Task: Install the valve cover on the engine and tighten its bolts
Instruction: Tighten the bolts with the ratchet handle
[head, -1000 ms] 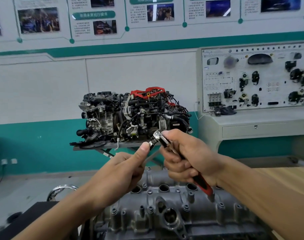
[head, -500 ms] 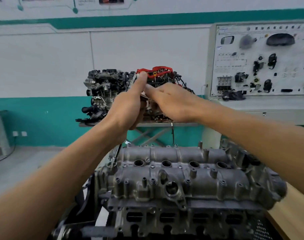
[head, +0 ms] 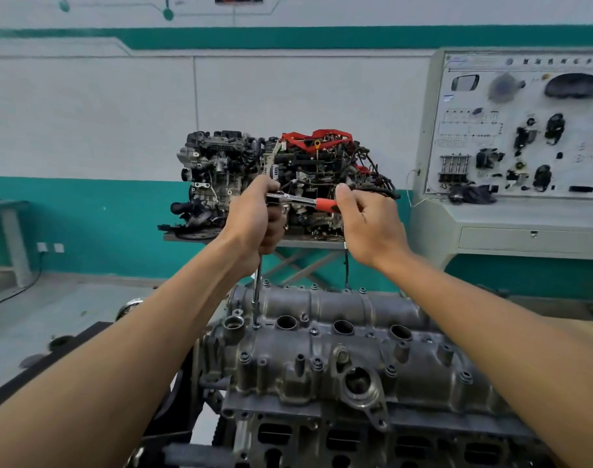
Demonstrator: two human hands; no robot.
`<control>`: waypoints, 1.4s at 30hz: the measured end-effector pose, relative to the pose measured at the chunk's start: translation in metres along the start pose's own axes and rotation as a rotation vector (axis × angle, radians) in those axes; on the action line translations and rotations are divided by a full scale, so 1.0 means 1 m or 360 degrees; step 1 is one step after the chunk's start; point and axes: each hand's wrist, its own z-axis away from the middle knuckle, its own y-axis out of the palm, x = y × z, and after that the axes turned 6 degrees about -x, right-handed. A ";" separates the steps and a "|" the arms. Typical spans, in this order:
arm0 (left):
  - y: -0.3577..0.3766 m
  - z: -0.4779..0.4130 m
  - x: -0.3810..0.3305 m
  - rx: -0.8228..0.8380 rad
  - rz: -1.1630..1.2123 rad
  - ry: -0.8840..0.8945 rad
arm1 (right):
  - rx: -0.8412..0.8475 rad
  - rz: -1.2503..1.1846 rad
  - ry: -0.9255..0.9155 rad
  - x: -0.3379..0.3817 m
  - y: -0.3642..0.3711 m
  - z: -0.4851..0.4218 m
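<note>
Workshop bay, white wall (head: 85, 113) with teal bands. Left hand (head: 254, 219): fingers curled tight round the head of the ratchet (head: 305, 199) and the top of the extension bar (head: 256, 292). Right hand (head: 369, 224): fingers wrapped round the ratchet's red handle, thumb up. Handle runs roughly level between the two hands, chrome shank and a bit of red showing in the gap.

Straight below the left fingers the extension bar drops near-vertical, tip seated on a bolt (head: 255, 326) at the left end of the valve cover (head: 339, 352), just beside the first open plug well. Valve cover sits on the engine (head: 356, 437), below both hands and nearer the camera, more bolt heads dotted along its rails. Can't tell from here how far any of them are driven in.

Beyond the fingers, against the wall: a display engine (head: 221, 163) with red hoses on a scissor stand (head: 305, 261). Right of the right-hand fingers, well apart: a grey training console (head: 525, 136) with switches and gauges mounted on its panel.
</note>
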 end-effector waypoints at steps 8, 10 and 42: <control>0.000 -0.001 0.003 -0.0001 0.0061 0.0002 | 0.0008 -0.0087 0.0043 0.002 0.002 -0.007; 0.002 0.000 0.003 -0.0006 0.0056 -0.0016 | -0.0001 -0.0138 0.0070 0.001 0.002 -0.005; -0.007 -0.006 0.010 -0.0140 0.0264 0.0057 | -0.0642 -0.1068 0.0428 0.059 0.003 0.042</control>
